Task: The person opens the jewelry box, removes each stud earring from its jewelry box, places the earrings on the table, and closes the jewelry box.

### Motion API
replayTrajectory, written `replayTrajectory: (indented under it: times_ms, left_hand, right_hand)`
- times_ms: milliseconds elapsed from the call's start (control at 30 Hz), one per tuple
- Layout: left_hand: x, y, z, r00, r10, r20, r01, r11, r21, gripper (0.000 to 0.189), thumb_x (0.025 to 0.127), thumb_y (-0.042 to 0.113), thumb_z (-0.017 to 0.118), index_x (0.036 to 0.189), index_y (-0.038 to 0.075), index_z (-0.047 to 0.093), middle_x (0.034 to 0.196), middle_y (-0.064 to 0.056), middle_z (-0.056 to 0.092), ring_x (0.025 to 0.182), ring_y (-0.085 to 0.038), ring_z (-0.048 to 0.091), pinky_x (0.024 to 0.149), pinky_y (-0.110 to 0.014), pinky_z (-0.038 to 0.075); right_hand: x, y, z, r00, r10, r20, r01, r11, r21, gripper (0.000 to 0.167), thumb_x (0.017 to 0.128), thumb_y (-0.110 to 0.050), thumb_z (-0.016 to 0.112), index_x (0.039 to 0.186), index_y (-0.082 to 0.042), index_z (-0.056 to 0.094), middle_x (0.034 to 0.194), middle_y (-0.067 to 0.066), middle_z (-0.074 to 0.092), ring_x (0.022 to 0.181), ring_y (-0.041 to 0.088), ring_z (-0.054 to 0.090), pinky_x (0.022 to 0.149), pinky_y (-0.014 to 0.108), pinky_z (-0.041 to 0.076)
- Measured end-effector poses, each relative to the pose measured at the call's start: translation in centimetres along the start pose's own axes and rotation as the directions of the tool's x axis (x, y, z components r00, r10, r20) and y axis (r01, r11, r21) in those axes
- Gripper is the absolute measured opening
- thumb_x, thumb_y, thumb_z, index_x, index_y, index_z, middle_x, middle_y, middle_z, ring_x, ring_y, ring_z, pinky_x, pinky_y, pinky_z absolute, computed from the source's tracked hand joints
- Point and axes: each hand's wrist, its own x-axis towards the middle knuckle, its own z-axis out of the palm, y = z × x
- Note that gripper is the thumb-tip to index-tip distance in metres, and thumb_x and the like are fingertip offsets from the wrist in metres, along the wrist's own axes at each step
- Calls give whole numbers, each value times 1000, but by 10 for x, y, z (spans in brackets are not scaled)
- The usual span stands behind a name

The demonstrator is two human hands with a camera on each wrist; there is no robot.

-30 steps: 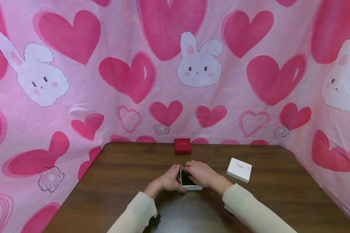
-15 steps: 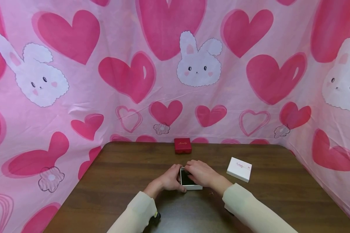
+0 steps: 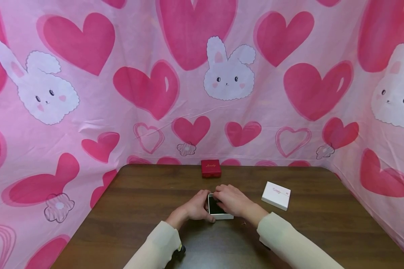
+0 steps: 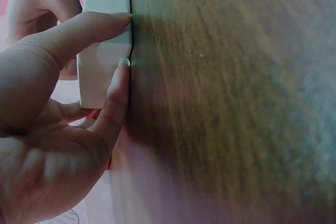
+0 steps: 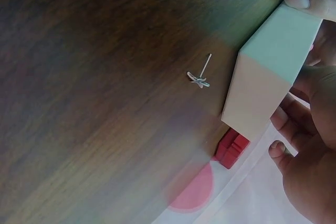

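An open white jewelry box (image 3: 224, 216) with a black insert (image 3: 214, 206) rests on the table between both hands. My left hand (image 3: 196, 205) grips its left side, the thumb along the near wall; in the left wrist view the fingers lie against the box wall. My right hand (image 3: 233, 200) bends over the box's right part, fingertips down at the black insert. What lies under those fingertips is hidden. A small stud earring (image 5: 198, 80) with a thin post and a star- or bow-like head lies on the wood right of the box.
At the table's back edge stands a red box (image 3: 211, 170) with gold lettering. A white box or lid (image 3: 276, 195) with pink print lies at the right. Brown wood table (image 3: 148, 190) surrounds them; a pink heart-patterned cloth (image 3: 195, 97) hangs behind and at the sides.
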Motion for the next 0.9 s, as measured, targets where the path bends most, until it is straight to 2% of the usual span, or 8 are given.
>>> replayTrajectory:
  times_ms: [433,733,900]
  left_hand:
    - [-1,0,0,1000,10,0,-10,1000,-12,77,72,15,93,133,3,48,114,-8,49,99,-20,50,86,-34,48]
    - [-1,0,1,1000,9,-3,-9,1000,-18,81,72,14,93,136,1,46,115,-9,48,99,-20,50,85,-34,47]
    - [0,-1,1,1000,7,-1,-7,1000,-14,82,72,15,93,137,1,46,116,-10,49,100,-20,50,86,-34,47]
  right_hand:
    - [1,0,0,1000,14,-5,-14,999,46,5,89,-15,79,91,-15,75,87,-4,62,84,16,58,82,40,51]
    - [0,2,0,1000,-1,-26,3,998,60,4,87,-13,79,88,-15,75,82,-5,59,78,14,57,77,37,51]
    - [-2,2,-1,999,-5,-43,8,998,64,13,88,-12,77,78,-17,69,78,-6,54,74,14,55,72,35,49]
